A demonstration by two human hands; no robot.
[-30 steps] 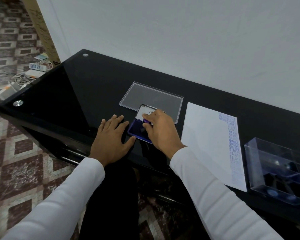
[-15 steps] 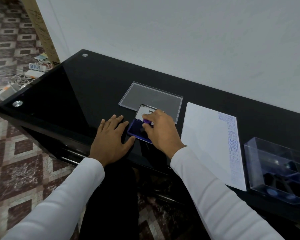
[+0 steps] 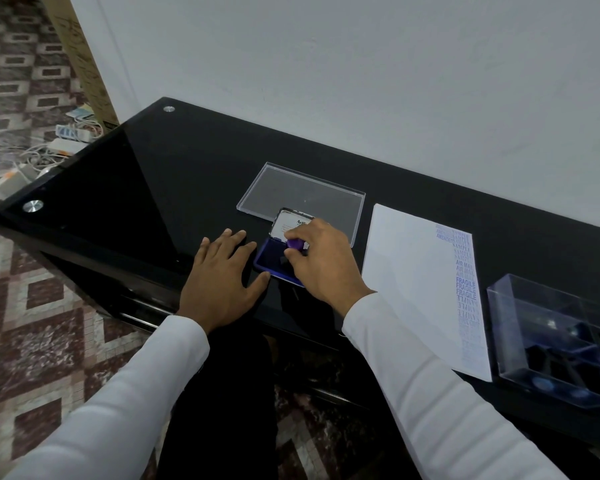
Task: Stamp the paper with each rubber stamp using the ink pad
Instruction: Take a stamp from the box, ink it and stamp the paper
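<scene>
An open blue ink pad (image 3: 269, 259) lies near the front edge of the black glass table (image 3: 187, 174), its lid (image 3: 286, 225) raised at the back. My right hand (image 3: 321, 261) pinches a small purple rubber stamp (image 3: 295, 244) over the pad. My left hand (image 3: 222, 277) rests flat on the table, its thumb touching the pad's left edge. To the right lies a white paper (image 3: 413, 282) with a column of blue stamp prints along its right side.
A clear plastic box (image 3: 548, 337) holding more stamps stands at the far right. Its clear lid (image 3: 298, 194) lies flat behind the ink pad. A white wall runs behind the table. Cables and power strips (image 3: 49, 147) lie on the tiled floor at the left.
My right hand with the stamp has lifted slightly, so more of the purple handle shows. My left hand has stayed in place.
</scene>
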